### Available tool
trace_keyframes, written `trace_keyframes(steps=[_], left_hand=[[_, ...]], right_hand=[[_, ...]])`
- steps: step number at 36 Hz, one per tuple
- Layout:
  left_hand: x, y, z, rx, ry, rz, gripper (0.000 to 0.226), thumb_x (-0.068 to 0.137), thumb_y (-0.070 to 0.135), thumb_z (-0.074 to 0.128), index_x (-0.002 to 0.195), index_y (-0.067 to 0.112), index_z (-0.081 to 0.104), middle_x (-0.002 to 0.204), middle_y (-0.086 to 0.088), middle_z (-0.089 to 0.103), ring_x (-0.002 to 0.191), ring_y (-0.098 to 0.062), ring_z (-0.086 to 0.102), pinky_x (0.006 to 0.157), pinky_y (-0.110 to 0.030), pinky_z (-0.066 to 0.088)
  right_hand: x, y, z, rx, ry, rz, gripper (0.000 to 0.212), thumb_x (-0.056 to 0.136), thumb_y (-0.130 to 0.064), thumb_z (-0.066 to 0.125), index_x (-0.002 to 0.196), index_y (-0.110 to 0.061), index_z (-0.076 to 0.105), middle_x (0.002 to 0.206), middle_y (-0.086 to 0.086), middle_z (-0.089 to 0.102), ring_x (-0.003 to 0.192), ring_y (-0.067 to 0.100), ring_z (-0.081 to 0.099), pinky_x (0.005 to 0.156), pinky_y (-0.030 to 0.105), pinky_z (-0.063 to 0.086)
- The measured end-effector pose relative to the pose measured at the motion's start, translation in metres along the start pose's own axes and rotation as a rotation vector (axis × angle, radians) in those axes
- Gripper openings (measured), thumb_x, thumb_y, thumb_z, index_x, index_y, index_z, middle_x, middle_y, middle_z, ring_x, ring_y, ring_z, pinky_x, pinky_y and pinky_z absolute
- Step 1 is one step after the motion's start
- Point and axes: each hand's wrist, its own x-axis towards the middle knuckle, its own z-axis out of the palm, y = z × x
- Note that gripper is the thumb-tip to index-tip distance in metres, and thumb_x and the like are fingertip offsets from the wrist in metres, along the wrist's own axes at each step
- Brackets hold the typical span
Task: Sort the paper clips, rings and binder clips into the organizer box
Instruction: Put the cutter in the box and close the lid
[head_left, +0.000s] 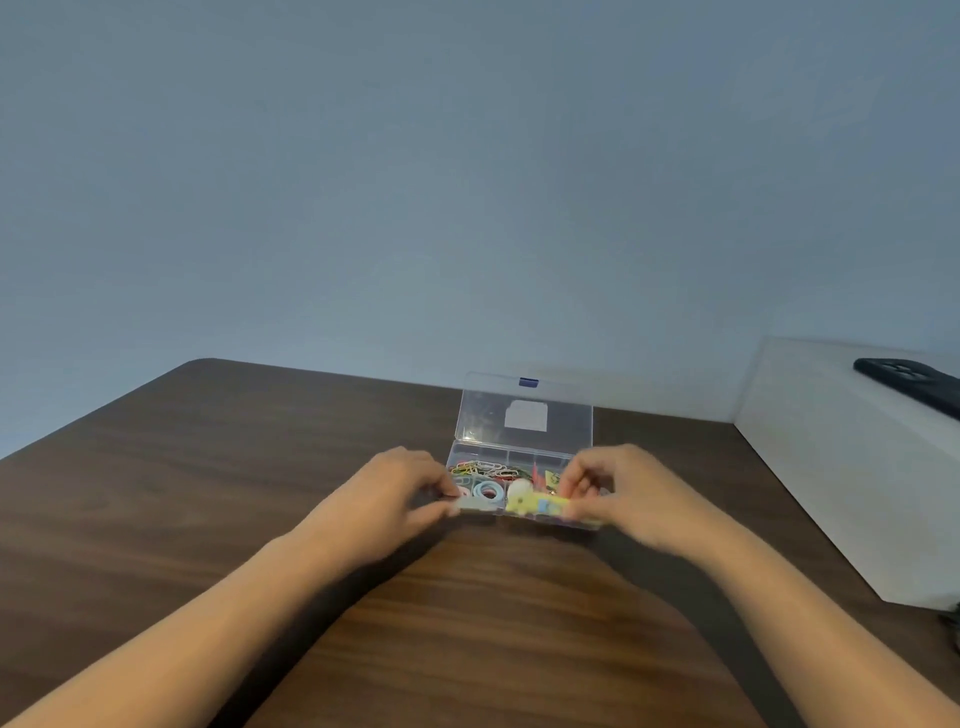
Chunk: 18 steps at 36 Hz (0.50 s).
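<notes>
- Left hand (400, 488): the fingers and thumb are curled narrowly round the near left corner of the clear plastic compartmented organizer box (519, 453), pinching its wall.
- Right hand (618, 488): the fingertips and thumb are drawn close together at the box's near right end. Motion blur hides whether they pinch the wall or an item inside, so the hold cannot be told.
- The box lies on the dark brown wooden table (208, 493), between the two hands. Its transparent hinged lid (483, 415) stands open, tilted away from the person.
- Far left compartment: multicoloured wire paper clips (485, 469).
- Near left compartments: a pale blue ring (488, 491) beside a pink ring (464, 491).
- Near row, centre: yellow and blue binder clips (522, 504).
- Right of the table: a white rectangular block (831, 467) bearing a black phone (914, 384).
</notes>
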Motion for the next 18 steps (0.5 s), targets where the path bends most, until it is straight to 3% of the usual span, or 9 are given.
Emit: trace_keyframes(steps=[3,5,7,11,18], left_hand=[[0.02,-0.003,-0.007,-0.025,0.078,-0.003,0.015,0.089,0.041,0.061,0.101,0.035,0.065,0.097,0.02,0.062,0.092,0.002,0.052,0.084,-0.017,0.042],[0.037,-0.006,-0.009,-0.019,0.122,-0.021,0.015,0.09,0.038,0.061,0.102,0.031,0.067,0.096,0.018,0.061,0.092,0.0,0.052,0.081,-0.018,0.041],[0.055,-0.011,-0.006,0.012,0.132,-0.048,0.013,0.091,0.036,0.061,0.101,0.03,0.067,0.094,0.017,0.06,0.092,-0.004,0.051,0.079,-0.02,0.04],[0.081,-0.021,0.008,0.061,0.053,-0.138,0.011,0.091,0.035,0.06,0.099,0.03,0.067,0.094,0.014,0.061,0.098,-0.012,0.052,0.086,-0.032,0.046],[0.091,-0.024,0.024,0.168,0.039,-0.169,0.016,0.093,0.04,0.055,0.104,0.033,0.064,0.105,0.014,0.063,0.106,-0.012,0.048,0.092,-0.037,0.036]], right_hand=[[0.016,0.009,-0.014,0.073,0.168,0.025,0.009,0.079,-0.024,0.076,0.082,-0.029,0.07,0.079,-0.011,0.069,0.078,0.001,0.064,0.071,0.016,0.046],[0.03,0.015,-0.017,0.079,0.263,0.074,0.006,0.08,-0.028,0.076,0.081,-0.031,0.07,0.078,-0.012,0.069,0.083,0.008,0.065,0.083,0.029,0.05],[0.045,0.02,-0.017,0.024,0.305,0.119,0.006,0.081,-0.032,0.075,0.078,-0.033,0.07,0.078,-0.014,0.069,0.087,0.009,0.063,0.093,0.041,0.044],[0.068,0.023,-0.007,-0.143,0.305,0.155,0.008,0.083,-0.039,0.072,0.079,-0.033,0.068,0.081,-0.017,0.067,0.089,0.005,0.055,0.084,0.034,0.026],[0.09,0.028,0.006,-0.3,0.257,0.17,0.01,0.082,-0.041,0.072,0.08,-0.031,0.07,0.079,-0.017,0.065,0.09,0.008,0.053,0.084,0.035,0.027]])
